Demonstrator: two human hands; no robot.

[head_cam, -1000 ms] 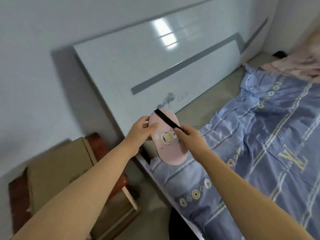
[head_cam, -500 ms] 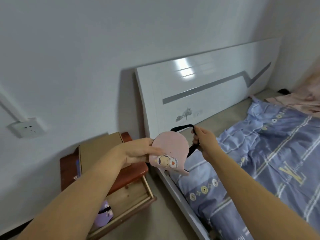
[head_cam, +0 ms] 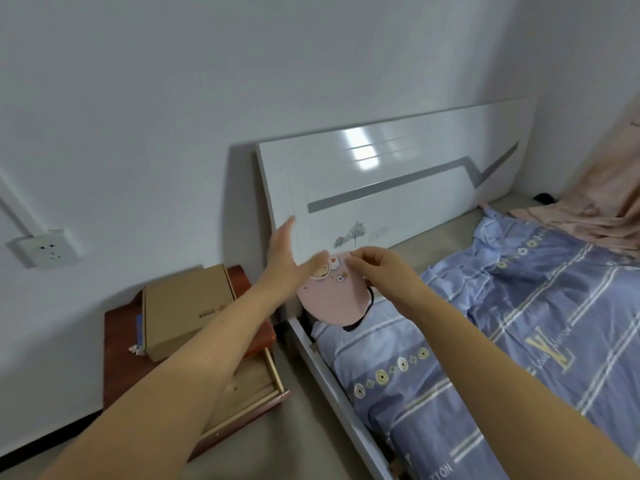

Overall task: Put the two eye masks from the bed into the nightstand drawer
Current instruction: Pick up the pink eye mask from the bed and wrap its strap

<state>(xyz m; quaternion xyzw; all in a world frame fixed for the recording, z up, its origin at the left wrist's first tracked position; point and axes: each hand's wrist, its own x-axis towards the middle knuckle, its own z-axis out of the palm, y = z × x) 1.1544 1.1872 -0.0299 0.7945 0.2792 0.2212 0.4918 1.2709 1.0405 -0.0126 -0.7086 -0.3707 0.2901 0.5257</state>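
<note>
A pink eye mask [head_cam: 332,297] with cartoon stickers and a black strap [head_cam: 369,299] hangs over the bed's near corner, beside the headboard. My right hand [head_cam: 377,268] pinches its top edge. My left hand [head_cam: 287,261] is just left of the mask, fingers spread and pointing up, its thumb close to the mask's upper left. The red-brown nightstand [head_cam: 117,327] stands to the left with its drawer [head_cam: 258,379] pulled out; my left forearm hides most of the drawer's inside. A second eye mask is not in sight.
A cardboard box [head_cam: 183,306] lies on the nightstand top. The white headboard [head_cam: 398,195] stands behind my hands. A blue striped sheet [head_cam: 519,323] covers the bed, with pink fabric [head_cam: 595,209] at its far end. A wall socket [head_cam: 45,251] is at left.
My left hand has let go of the mask and opened. My right hand now holds the mask by its top edge instead of the strap. The view has swung left and down.
</note>
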